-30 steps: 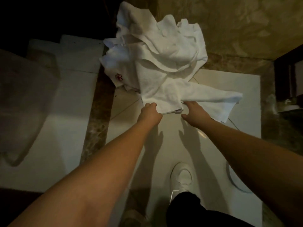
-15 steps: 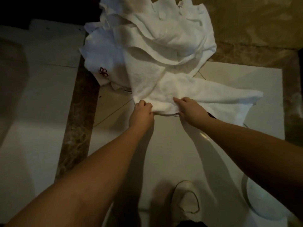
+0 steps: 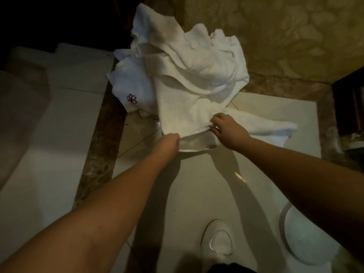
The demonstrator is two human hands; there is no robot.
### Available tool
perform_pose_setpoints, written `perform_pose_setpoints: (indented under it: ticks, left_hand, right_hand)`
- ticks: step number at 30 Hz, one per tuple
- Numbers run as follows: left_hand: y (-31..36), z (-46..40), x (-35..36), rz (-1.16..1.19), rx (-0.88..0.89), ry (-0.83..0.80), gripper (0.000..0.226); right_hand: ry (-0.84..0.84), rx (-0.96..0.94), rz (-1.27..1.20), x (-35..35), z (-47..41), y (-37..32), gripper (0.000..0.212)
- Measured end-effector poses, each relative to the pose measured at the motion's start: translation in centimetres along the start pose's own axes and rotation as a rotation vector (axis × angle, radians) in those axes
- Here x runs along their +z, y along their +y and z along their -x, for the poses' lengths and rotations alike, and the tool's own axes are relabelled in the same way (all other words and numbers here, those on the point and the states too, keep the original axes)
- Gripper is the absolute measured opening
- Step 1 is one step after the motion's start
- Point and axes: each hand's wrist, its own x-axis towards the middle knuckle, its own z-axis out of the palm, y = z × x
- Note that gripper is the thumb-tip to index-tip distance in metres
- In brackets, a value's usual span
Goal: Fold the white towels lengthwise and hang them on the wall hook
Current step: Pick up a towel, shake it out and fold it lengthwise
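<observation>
Currently heaped on the tiled floor (image 3: 197, 194) against the far wall: white towels (image 3: 189, 71), one bearing a red embroidered mark (image 3: 132, 98) at left. Near edge of front towel (image 3: 183, 119) lifted; left hand (image 3: 167, 143) fingers clamped on its left corner, right hand (image 3: 228, 131) fingers pinching the edge just right. White shoe (image 3: 217, 239) nearest, below.

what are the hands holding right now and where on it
Both hands grip the white towel by its near edge: left hand at the corner, right hand further along.
</observation>
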Motion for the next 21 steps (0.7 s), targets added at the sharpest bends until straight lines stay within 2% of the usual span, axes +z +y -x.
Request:
perform_pose_setpoints:
  ticks: [3, 5, 9, 13, 15, 18, 21]
  left_hand:
    - [1.7, 1.9, -3.4, 0.205, -0.102, 0.14, 0.01]
    - [3.0, 3.5, -5.7, 0.267, -0.144, 0.165, 0.011]
    - [5.8, 8.6, -11.8, 0.253, -0.134, 0.16, 0.015]
    - [9.0, 14.1, -20.3, 0.135, -0.1, 0.209, 0.016]
    - [11.3, 17.1, -25.2, 0.131, -0.108, 0.283, 0.012]
    - [15.1, 21.8, -33.2, 0.173, -0.094, 0.41, 0.023]
    - [18.2, 27.1, -40.8, 0.167, -0.083, 0.523, 0.015]
  right_hand:
    - [0.121, -0.044, -0.047, -3.0, 1.3, -2.2, 0.028]
    - [0.181, -0.001, -0.16, -4.8, 2.9, -4.1, 0.033]
    - [0.168, 0.189, -0.402, -9.7, 6.7, -8.9, 0.02]
    - [0.208, 0.236, -0.616, -17.6, 10.7, -14.6, 0.019]
    - [0.243, 0.255, -0.63, -22.5, 12.7, -17.6, 0.023]
    - [0.34, 0.237, -0.616, -30.3, 15.9, -22.2, 0.015]
    - [0.418, 0.203, -0.567, -37.9, 19.6, -26.7, 0.015]
